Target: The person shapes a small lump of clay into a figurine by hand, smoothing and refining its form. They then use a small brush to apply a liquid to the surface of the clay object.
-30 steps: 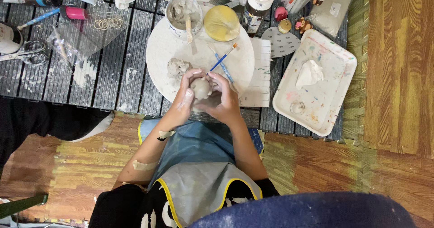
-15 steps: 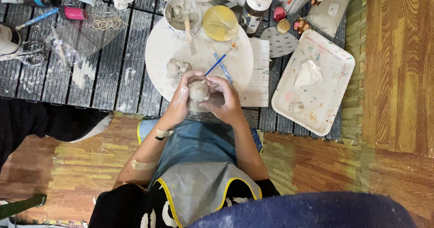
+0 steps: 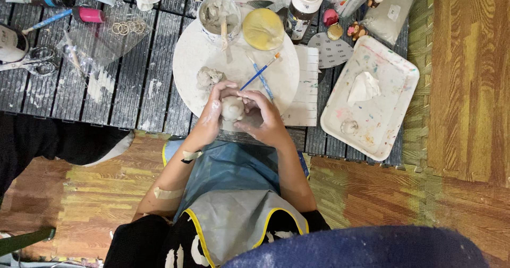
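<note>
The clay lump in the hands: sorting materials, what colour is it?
Pale grey clay lump, seen best in the head view.

Two hands, left [image 3: 211, 114] and right [image 3: 265, 116], around 1 pale clay ball [image 3: 232, 108], w/ 1 more clay lump [image 3: 208, 77] on 1 round white board [image 3: 191, 55]. Also 1 blue-handled brush [image 3: 259, 72], 1 yellow-lidded cup [image 3: 262, 28], 1 clay-smeared cup [image 3: 219, 13]. 1 paint-flecked white tray [image 3: 390, 82], 1 pair of scissors [image 3: 24, 60].
</note>
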